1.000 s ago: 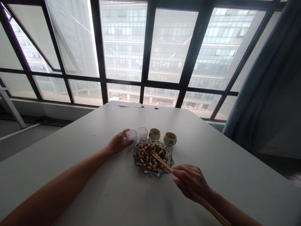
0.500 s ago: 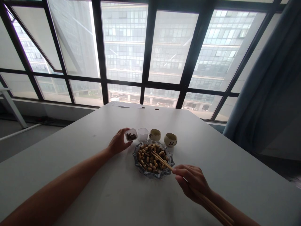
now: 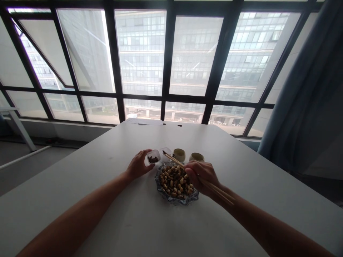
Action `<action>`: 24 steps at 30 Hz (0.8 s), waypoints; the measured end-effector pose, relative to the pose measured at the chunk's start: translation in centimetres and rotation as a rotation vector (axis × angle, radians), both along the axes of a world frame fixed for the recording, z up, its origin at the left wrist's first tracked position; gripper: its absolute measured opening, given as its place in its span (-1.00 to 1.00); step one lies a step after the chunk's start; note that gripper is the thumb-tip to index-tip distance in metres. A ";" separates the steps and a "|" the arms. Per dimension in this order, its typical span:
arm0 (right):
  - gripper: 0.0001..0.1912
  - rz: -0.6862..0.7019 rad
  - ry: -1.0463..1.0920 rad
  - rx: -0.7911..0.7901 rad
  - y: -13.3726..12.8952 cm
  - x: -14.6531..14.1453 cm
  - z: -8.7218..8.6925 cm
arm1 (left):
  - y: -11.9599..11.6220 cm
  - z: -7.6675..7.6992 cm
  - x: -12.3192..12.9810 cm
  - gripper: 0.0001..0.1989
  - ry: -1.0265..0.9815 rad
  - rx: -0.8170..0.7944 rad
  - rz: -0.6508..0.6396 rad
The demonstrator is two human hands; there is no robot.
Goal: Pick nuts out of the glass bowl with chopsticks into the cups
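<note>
My left hand (image 3: 139, 165) holds a small clear plastic box (image 3: 153, 157) with several dark seeds in it, its fingers and thumb round the left side. My right hand (image 3: 202, 175) grips a pair of wooden chopsticks (image 3: 173, 159). A small dark piece, seemingly a seed, shows at their tips, over a second clear box (image 3: 165, 153). Just below, a scalloped glass bowl (image 3: 158, 188) is full of mixed nuts (image 3: 175, 182) and dark seeds, partly behind my right hand. Two cream cups (image 3: 179, 155) (image 3: 197, 156) stand behind the bowl.
All of it stands on a white table (image 3: 128, 221). Papers (image 3: 146, 122) lie at its far edge, near two dark round spots. Beyond are large windows, with a blue curtain (image 3: 292, 89) on the right and a white table leg at the left.
My right hand has moved up and left, lifting the chopstick tips out of the nuts to the second clear box, a dark piece at the tips. My left hand still holds its box.
</note>
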State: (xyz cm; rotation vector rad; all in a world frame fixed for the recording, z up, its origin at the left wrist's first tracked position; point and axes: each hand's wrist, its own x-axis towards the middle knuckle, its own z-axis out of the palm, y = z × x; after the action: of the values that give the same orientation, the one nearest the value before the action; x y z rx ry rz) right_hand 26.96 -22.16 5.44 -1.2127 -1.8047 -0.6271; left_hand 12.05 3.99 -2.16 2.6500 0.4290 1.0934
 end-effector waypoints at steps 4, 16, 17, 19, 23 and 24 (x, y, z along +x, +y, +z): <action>-0.71 -0.043 -0.009 -0.091 3.4 -0.4 0.3 | 0.0 0.0 0.0 -0.40 -0.010 -0.003 -0.009; -0.56 -0.057 0.536 -0.235 1.6 0.5 1.1 | 0.4 -0.4 0.1 -0.40 -0.012 -0.004 -0.023; -0.53 -0.033 0.602 -0.240 0.9 0.8 1.3 | 0.4 -0.4 0.1 -0.40 -0.010 -0.007 -0.018; -0.48 -0.022 0.730 -0.273 -0.4 1.3 2.0 | 0.4 -0.5 0.2 -0.39 -0.010 -0.015 -0.007; -0.39 -0.078 0.845 -0.487 -2.5 2.4 3.5 | 0.5 -0.7 0.3 -0.37 -0.008 -0.047 0.010; -0.38 -0.078 0.853 -0.540 -2.9 2.6 3.8 | 0.5 -0.6 0.3 -0.37 -0.007 -0.053 0.016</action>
State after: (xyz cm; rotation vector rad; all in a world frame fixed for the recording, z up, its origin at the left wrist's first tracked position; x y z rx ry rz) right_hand 29.57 -25.06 9.24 -1.5825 -1.2028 0.3561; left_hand 12.32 4.46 -2.81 2.6004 0.4716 1.0805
